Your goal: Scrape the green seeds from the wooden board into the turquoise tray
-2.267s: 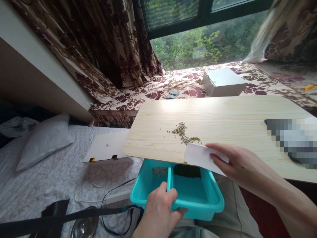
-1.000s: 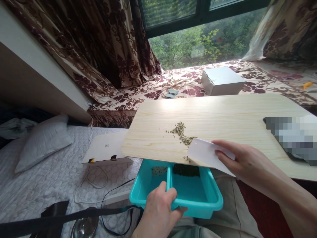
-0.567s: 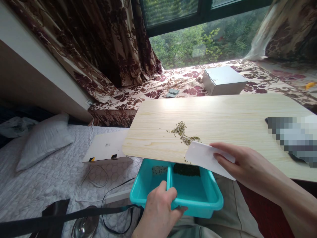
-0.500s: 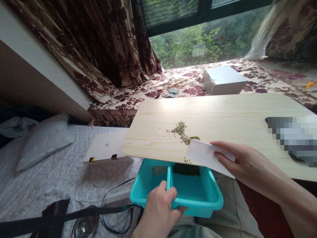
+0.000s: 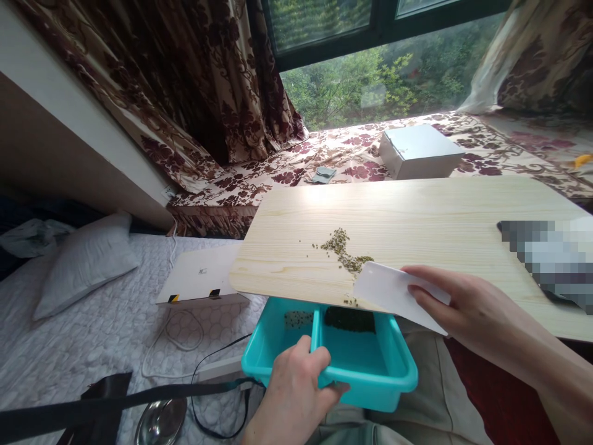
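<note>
My left hand (image 5: 303, 383) grips the near rim of a turquoise two-compartment bin (image 5: 356, 374) tucked under the front edge of the wooden tabletop (image 5: 417, 216). In the bin's right compartment lies a dark heap of small beans (image 5: 351, 319); a few pale and dark ones (image 5: 298, 319) show in the left compartment. My right hand (image 5: 456, 300) is closed on a thin white scraper card (image 5: 386, 287), which rests on the tabletop near its front edge. Left of the card is a loose trail of small green beans (image 5: 343, 247), with some (image 5: 351, 301) at the very edge above the bin.
A blurred-out dark object (image 5: 546, 259) lies on the tabletop's right end. Behind stands a silver-white box (image 5: 421, 150) on the window ledge, with a folded grey-green cloth (image 5: 323, 175). On the bed at left are a white box (image 5: 199, 275), a metal bowl (image 5: 161, 421), a black strap (image 5: 139, 397) and a pillow (image 5: 88, 262).
My right hand and the white card have shifted slightly to the right, away from the bean trail. My left hand stays on the bin's rim.
</note>
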`<act>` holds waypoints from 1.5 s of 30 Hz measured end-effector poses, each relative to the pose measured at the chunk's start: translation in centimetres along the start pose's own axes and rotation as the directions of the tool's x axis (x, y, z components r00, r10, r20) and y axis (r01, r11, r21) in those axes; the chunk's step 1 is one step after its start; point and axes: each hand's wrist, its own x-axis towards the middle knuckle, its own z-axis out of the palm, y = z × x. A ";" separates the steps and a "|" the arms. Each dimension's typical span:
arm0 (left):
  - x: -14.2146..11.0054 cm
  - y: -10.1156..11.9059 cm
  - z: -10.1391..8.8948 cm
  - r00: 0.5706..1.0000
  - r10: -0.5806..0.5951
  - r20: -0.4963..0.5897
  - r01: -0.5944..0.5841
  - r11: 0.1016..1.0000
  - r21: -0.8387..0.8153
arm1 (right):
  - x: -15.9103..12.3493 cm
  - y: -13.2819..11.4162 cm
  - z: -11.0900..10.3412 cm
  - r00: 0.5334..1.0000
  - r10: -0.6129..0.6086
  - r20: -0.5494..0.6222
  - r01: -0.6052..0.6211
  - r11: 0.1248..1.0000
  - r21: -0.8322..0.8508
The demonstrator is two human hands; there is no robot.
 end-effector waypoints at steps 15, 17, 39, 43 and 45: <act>-1.4 1.5 -0.8 0.997 0.045 0.069 -0.052 0.993 0.103 | 0.1 -0.5 1.0 0.996 -0.067 0.056 0.061 0.992 0.108; -1.8 1.8 -0.8 0.997 0.035 0.071 -0.042 0.994 0.104 | 0.2 -0.6 1.3 0.996 -0.084 0.034 0.080 0.991 0.104; -3.2 2.7 6.4 0.988 -0.121 -0.090 0.131 0.986 0.106 | -2.1 -0.9 3.0 0.944 -0.213 -0.252 0.226 0.974 0.020; -3.8 2.2 6.2 0.988 -0.131 -0.080 0.138 0.986 0.096 | -1.4 -2.1 3.7 0.940 -0.261 -0.218 0.265 0.964 -0.010; -3.7 1.8 5.8 0.989 -0.130 -0.070 0.137 0.985 0.105 | -1.2 -2.3 3.7 0.937 -0.281 -0.208 0.282 0.959 -0.024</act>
